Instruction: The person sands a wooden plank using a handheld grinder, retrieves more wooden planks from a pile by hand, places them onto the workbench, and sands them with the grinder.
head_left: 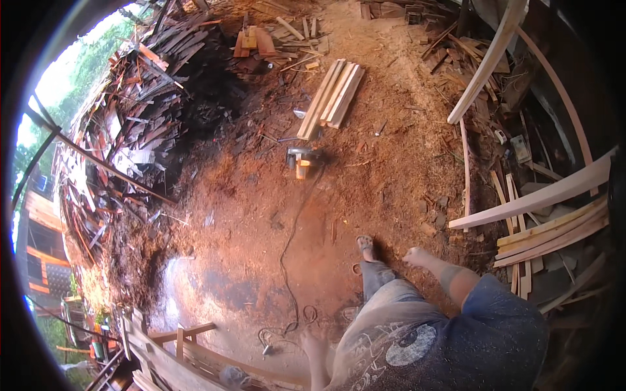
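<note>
My right hand (414, 256) hangs over the dirt floor beside my sandalled foot (365, 247). Its fingers are curled in, and nothing shows in them. Low in the view, my left hand (313, 342) is smeared by motion, so its fingers cannot be made out; it is nearest to a looped black cord (287, 280). That cord runs forward across the ground to a black and orange power tool (302, 163). Just beyond the tool lies a small stack of pale sawn boards (331, 98). Neither hand touches the tool or the boards.
A heap of dark wood offcuts (143, 98) rises at the left. Long planks (535, 195) jut in from the right, near a leaning pale beam (489, 62). A wooden frame (169, 355) stands at the lower left. Sawdust and scraps litter the floor (391, 163).
</note>
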A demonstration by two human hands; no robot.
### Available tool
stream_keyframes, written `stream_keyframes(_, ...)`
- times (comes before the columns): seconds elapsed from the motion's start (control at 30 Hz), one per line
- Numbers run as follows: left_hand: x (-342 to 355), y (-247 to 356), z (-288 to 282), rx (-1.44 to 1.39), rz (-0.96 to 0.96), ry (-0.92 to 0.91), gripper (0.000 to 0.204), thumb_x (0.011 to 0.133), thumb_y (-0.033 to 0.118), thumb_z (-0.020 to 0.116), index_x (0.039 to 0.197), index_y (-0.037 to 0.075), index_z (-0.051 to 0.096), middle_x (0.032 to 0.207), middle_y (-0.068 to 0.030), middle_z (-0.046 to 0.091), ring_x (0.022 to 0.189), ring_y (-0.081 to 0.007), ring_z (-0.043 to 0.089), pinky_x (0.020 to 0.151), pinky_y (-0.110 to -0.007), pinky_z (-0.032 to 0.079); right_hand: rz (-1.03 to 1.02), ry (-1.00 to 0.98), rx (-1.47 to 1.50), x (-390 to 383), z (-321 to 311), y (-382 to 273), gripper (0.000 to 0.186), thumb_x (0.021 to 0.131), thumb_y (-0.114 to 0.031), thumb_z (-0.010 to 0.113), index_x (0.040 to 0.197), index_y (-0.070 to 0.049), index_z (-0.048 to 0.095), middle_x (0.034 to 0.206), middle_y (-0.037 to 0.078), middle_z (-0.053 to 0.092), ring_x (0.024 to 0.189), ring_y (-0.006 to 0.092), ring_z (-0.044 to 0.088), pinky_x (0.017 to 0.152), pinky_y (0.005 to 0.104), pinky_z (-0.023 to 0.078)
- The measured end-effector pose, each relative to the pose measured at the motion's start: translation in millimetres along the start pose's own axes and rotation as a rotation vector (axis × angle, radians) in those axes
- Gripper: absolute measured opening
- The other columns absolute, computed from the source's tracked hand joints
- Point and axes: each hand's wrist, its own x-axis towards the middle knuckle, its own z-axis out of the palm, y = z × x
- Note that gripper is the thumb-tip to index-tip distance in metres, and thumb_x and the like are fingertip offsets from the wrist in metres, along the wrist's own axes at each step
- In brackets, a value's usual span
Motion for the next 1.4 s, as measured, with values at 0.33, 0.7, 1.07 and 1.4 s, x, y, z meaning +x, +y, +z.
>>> stream_keyframes(0.33, 110, 68, 84, -0.115, -0.269, -0.636, 0.052, 0.088, 0.044, 0.077, 0.112, -0.001, 0.072, 0.093, -0.0201, 0.073, 0.090, -0.0332, 0.069, 0.080, -0.044, 0.053, 0.212, -0.107, -0.041, 131, -119, -1, 0.032, 0.092, -0.036, 0.070, 0.091, -0.005, 0.074, 0.081, 0.010, 0.075, 0.068, 0.0211, 0.072, 0.055, 0.0385, 0.057)
stream_keyframes(0.7, 386, 291, 144, -0.387, -0.206, -0.435, 0.039, 0.097, 0.034, 0.071, 0.118, 0.001, 0.068, 0.090, -0.0067, 0.072, 0.076, -0.0151, 0.069, 0.062, -0.029, 0.053, 0.146, 0.138, 0.549, 195, -338, -38, 0.020, 0.099, -0.022, 0.068, 0.107, -0.006, 0.060, 0.080, 0.007, 0.064, 0.059, 0.0152, 0.059, 0.047, 0.0321, 0.045)
stream_keyframes(1.07, 560, 412, 246, -0.542, -0.590, -0.802, 0.045, 0.099, 0.040, 0.068, 0.125, 0.002, 0.066, 0.092, -0.0119, 0.074, 0.072, -0.0185, 0.070, 0.060, -0.033, 0.055, 0.393, -0.137, 0.682, 293, -393, -110, 0.022, 0.097, -0.022, 0.070, 0.110, -0.007, 0.061, 0.084, 0.009, 0.068, 0.064, 0.0176, 0.065, 0.052, 0.0331, 0.053)
stream_keyframes(1.4, 942, 547, 315, -0.492, -0.333, -0.561, 0.046, 0.100, 0.045, 0.060, 0.094, 0.000, 0.068, 0.077, -0.0129, 0.069, 0.071, -0.0243, 0.068, 0.067, -0.040, 0.052, 0.635, -0.100, 0.957, 452, -525, -360, 0.031, 0.100, -0.027, 0.069, 0.121, -0.005, 0.062, 0.097, 0.011, 0.073, 0.087, 0.0221, 0.075, 0.067, 0.0344, 0.059)
